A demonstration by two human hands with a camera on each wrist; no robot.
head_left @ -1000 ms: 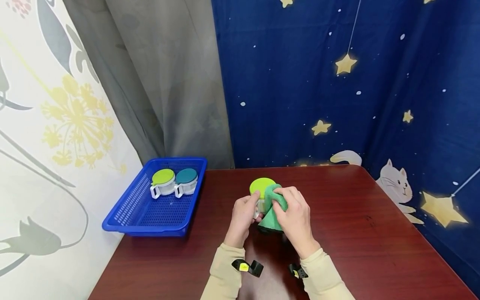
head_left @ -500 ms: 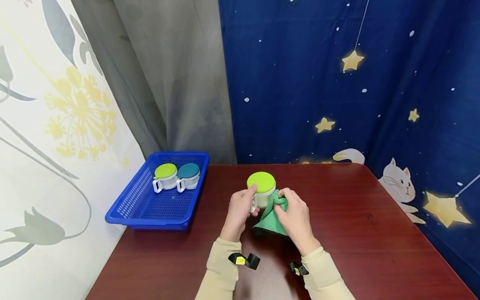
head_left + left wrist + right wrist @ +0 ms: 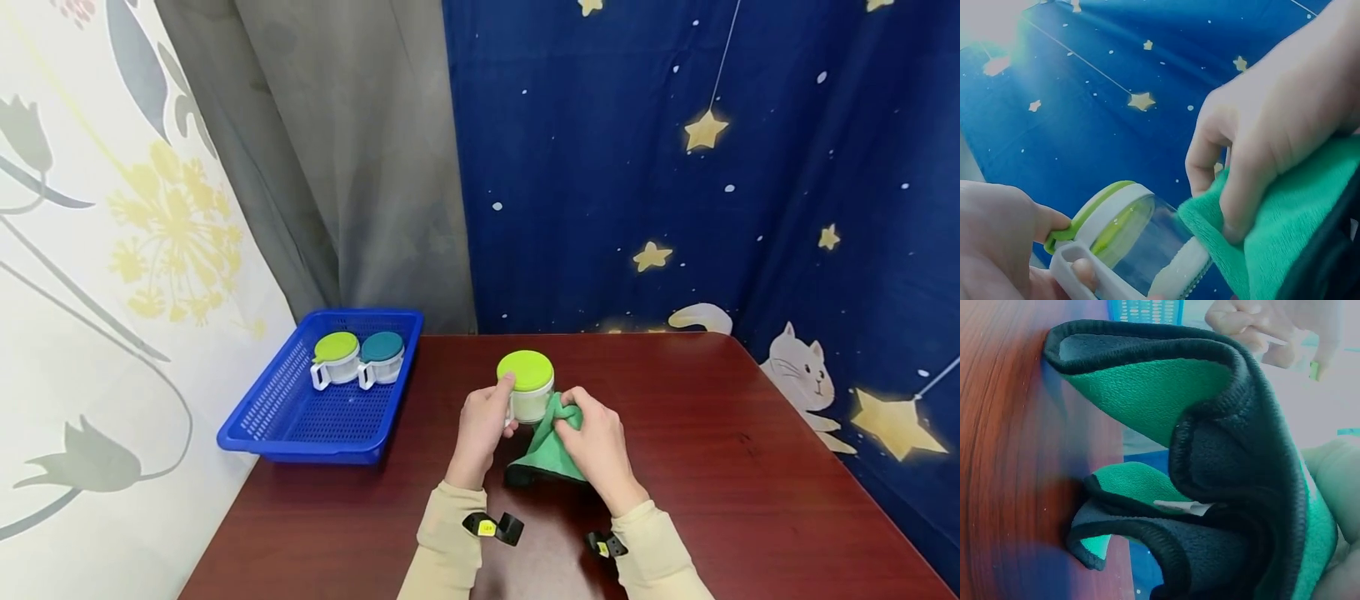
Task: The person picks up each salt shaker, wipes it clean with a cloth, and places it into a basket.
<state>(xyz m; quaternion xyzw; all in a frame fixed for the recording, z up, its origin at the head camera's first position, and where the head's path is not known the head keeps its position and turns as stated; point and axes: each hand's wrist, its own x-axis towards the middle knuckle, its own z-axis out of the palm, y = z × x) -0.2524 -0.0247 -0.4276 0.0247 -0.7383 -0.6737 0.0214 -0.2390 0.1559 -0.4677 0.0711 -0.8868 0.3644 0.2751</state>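
My left hand (image 3: 483, 429) grips the white handle of a clear seasoning jar (image 3: 532, 406), its thumb at the edge of the lime-green lid (image 3: 527, 369). White contents show through the clear wall of the jar (image 3: 1166, 244) in the left wrist view. A green cloth (image 3: 551, 450) with dark edging hangs from my right hand (image 3: 596, 442), pinched between thumb and fingers. The bunched top of the cloth meets the jar's lower right side. In the right wrist view the folded cloth (image 3: 1147, 394) fills most of the picture, its dark underside showing.
A blue plastic basket (image 3: 315, 454) stands at the left of the dark red table (image 3: 705, 442). Inside it sit two similar jars, one with a lime-green lid (image 3: 336, 346) and one with a teal lid (image 3: 382, 347). Curtains rise behind the table.
The cloth has slid from the jar's upper right side down to its lower right, and more of the jar shows. Both hands keep their hold. The head view has shifted slightly.
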